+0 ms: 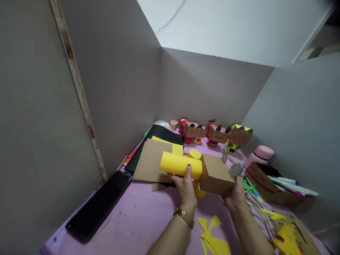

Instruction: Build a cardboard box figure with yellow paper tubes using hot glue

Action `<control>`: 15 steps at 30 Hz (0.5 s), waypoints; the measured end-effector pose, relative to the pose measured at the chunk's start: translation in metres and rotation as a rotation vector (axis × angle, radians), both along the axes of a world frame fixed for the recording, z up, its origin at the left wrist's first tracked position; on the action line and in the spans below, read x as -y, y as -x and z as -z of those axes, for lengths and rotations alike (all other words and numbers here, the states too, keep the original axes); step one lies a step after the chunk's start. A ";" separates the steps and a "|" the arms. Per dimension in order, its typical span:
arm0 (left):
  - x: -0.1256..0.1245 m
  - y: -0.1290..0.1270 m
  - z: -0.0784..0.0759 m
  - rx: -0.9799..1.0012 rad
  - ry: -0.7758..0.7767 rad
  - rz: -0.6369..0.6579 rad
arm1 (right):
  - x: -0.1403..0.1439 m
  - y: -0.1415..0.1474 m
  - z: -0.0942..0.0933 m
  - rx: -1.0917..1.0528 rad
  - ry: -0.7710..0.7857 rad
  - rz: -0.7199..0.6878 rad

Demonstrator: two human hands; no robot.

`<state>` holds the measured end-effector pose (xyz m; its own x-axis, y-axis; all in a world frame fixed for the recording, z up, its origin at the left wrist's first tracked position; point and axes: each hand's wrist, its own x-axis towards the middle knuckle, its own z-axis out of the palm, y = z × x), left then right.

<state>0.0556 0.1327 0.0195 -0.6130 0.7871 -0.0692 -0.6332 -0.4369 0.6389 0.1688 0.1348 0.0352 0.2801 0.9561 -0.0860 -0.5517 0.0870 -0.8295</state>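
Observation:
My left hand (186,187) is wrapped round a yellow paper tube (177,164) lying sideways, thumb on top. The tube's right end meets a small brown cardboard box (215,173); whether they are joined I cannot tell. My right hand (236,196) grips the box's lower right corner, its fingers partly hidden. A rounded grey corrugated piece (236,169) sticks out at that end, with a thinner upright cardboard piece (225,153) behind it. Short yellow round parts show above (194,154) and below (199,190) the tube near the box.
A phone (99,207) lies at left beside stacked cardboard (151,163) and black sheets (162,131). Several box-headed figures (219,134) stand at the back. At right are a pink bottle (261,154), a box of markers (273,186) and paper scraps. Yellow offcuts (214,239) lie in front.

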 end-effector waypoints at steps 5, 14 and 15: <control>0.000 -0.002 0.001 0.001 0.000 0.017 | 0.000 0.000 0.000 0.008 0.008 0.013; -0.005 0.007 0.000 0.021 0.000 -0.027 | 0.003 -0.005 -0.004 0.028 -0.059 -0.012; -0.006 0.010 -0.001 0.027 0.002 -0.036 | 0.004 -0.008 -0.004 0.029 -0.068 -0.013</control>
